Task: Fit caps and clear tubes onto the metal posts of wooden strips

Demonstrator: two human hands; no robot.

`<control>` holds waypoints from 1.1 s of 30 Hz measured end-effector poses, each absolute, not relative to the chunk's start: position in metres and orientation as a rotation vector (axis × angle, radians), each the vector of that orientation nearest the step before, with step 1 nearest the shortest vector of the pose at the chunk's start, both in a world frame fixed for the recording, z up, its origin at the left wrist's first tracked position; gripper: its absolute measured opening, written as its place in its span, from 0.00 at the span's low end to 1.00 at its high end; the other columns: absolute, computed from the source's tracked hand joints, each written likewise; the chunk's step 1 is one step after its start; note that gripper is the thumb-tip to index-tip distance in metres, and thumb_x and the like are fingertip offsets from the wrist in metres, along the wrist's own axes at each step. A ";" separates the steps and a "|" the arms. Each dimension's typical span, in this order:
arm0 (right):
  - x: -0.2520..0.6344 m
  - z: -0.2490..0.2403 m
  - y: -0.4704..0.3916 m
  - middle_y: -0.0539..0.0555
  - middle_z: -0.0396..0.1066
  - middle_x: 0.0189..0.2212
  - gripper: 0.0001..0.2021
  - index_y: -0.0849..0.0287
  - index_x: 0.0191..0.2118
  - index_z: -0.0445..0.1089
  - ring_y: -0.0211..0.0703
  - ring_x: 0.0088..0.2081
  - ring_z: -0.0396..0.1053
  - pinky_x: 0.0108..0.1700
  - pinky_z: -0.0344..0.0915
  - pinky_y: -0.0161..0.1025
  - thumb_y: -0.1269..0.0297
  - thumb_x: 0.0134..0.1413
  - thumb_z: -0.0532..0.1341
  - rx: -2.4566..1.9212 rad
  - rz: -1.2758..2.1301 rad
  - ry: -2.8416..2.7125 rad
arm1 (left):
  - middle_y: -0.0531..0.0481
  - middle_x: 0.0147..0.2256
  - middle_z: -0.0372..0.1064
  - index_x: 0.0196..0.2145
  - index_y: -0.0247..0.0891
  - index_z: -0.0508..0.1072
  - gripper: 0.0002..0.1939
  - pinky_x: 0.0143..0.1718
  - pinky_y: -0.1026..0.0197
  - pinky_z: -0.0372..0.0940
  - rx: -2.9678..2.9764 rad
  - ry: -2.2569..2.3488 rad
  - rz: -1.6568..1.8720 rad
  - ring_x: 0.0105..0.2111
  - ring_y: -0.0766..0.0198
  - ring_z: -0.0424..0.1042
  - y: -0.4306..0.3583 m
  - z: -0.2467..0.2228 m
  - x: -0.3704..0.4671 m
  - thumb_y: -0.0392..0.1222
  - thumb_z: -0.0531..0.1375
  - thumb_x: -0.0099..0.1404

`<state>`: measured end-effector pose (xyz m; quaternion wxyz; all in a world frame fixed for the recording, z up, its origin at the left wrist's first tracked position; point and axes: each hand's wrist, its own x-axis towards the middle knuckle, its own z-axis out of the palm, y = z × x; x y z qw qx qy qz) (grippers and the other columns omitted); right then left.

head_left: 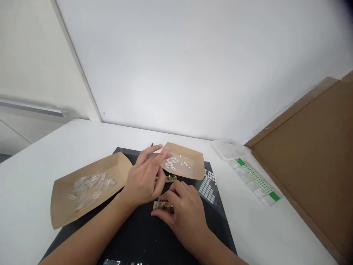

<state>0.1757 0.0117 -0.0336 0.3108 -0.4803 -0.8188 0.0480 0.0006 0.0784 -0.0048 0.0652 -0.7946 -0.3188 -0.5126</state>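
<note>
Centrally, right hand [187,209] snug around a small block [161,205], left hand [142,181] half-open, apparently empty.

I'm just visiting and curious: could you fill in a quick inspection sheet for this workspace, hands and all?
Surface: white desk with a black board on it.
Job's things: left paper tray holds clear plastic pieces; far paper tray holds small white bits; nearer bar and farther bar carry metal parts; white dots in rows at the board's right side.
Clutter: clear tub and green-ended label, right side of the desk.
Left hand: raised, fingertips by the far paper tray; can't tell whether it pinches anything.
Right hand: thumb and fingers hold the nearer bar.
Cables: nothing seen.
Surroundings: white wall behind, cardboard at right.
</note>
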 end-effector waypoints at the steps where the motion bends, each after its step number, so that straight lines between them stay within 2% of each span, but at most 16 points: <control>1: 0.177 -0.033 0.012 0.49 0.74 0.34 0.21 0.51 0.37 0.77 0.47 0.36 0.69 0.37 0.57 0.44 0.47 0.43 0.81 -1.260 0.118 -2.176 | 0.40 0.54 0.79 0.72 0.33 0.57 0.41 0.60 0.43 0.70 -2.404 -0.953 -1.539 0.64 0.46 0.67 0.078 -0.005 0.001 0.20 0.57 0.64; 5: 0.182 -0.031 0.014 0.51 0.76 0.38 0.21 0.52 0.42 0.77 0.48 0.38 0.71 0.39 0.60 0.45 0.44 0.50 0.77 -1.144 0.124 -2.234 | 0.40 0.55 0.79 0.72 0.33 0.57 0.41 0.61 0.42 0.70 -2.400 -0.946 -1.524 0.63 0.46 0.67 0.078 -0.006 0.000 0.20 0.57 0.63; 10: 0.187 -0.031 0.014 0.49 0.78 0.42 0.12 0.53 0.43 0.75 0.46 0.41 0.74 0.40 0.62 0.44 0.55 0.60 0.74 -0.936 0.145 -2.304 | 0.41 0.53 0.79 0.72 0.33 0.57 0.41 0.59 0.42 0.71 -2.374 -0.992 -1.526 0.63 0.46 0.68 0.080 -0.008 -0.003 0.21 0.57 0.63; 13: 0.187 -0.031 0.013 0.48 0.79 0.42 0.11 0.54 0.42 0.75 0.44 0.40 0.74 0.38 0.61 0.43 0.56 0.61 0.73 -0.881 0.133 -2.325 | 0.40 0.53 0.79 0.71 0.33 0.58 0.40 0.58 0.43 0.72 -2.375 -1.014 -1.523 0.63 0.46 0.67 0.080 -0.009 -0.003 0.21 0.58 0.63; 20: 0.184 -0.034 0.014 0.47 0.80 0.40 0.06 0.56 0.38 0.73 0.41 0.39 0.74 0.37 0.60 0.42 0.64 0.65 0.70 -0.853 0.028 -2.361 | 0.41 0.53 0.79 0.71 0.34 0.57 0.40 0.57 0.43 0.74 -2.381 -1.038 -1.509 0.63 0.45 0.67 0.079 -0.012 -0.003 0.21 0.58 0.63; 27: 0.179 -0.033 0.014 0.48 0.74 0.30 0.12 0.58 0.32 0.68 0.38 0.33 0.69 0.34 0.57 0.41 0.70 0.69 0.65 -0.861 -0.107 -2.397 | 0.41 0.55 0.78 0.71 0.35 0.56 0.40 0.57 0.42 0.74 -2.395 -1.110 -1.507 0.64 0.44 0.66 0.083 -0.016 -0.003 0.23 0.58 0.64; 33: 0.176 -0.030 0.013 0.48 0.72 0.29 0.12 0.57 0.32 0.68 0.39 0.32 0.68 0.33 0.54 0.42 0.72 0.71 0.62 -0.882 -0.119 -2.447 | 0.40 0.55 0.78 0.72 0.36 0.55 0.40 0.57 0.42 0.73 -2.402 -1.128 -1.499 0.65 0.43 0.65 0.081 -0.016 -0.002 0.23 0.58 0.64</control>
